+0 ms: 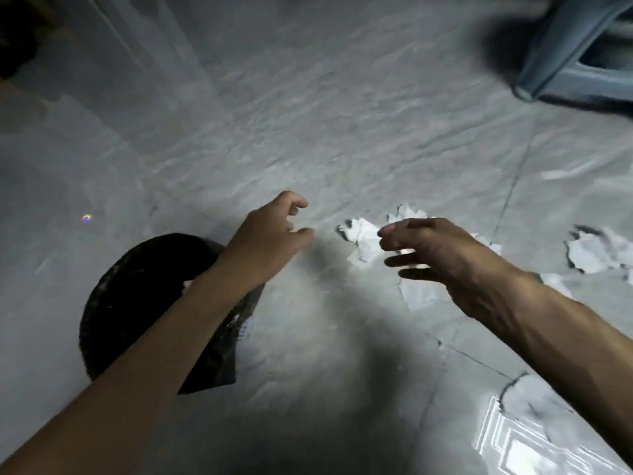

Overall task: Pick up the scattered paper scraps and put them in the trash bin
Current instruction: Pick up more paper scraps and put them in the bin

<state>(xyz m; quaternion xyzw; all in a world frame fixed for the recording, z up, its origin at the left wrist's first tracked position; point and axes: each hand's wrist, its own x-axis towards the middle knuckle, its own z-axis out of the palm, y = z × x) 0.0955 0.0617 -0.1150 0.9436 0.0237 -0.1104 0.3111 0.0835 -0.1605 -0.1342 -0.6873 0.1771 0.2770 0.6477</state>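
Observation:
Several white torn paper scraps lie on the grey tiled floor: one (363, 240) between my hands, one (419, 296) under my right hand, a bigger one (589, 252) at the right edge. A dark round trash bin (137, 303) stands at the lower left, partly hidden by my left forearm. My left hand (270, 234) hovers past the bin's far rim, fingers loosely curled and apart, holding nothing. My right hand (442, 255) hangs just above the scraps with fingers spread and nothing in it.
A pale blue plastic stool or crate (575, 53) stands at the top right. A dark object (17, 39) sits in the top left corner. Tile joints and a crack (479, 361) run across the floor at the lower right.

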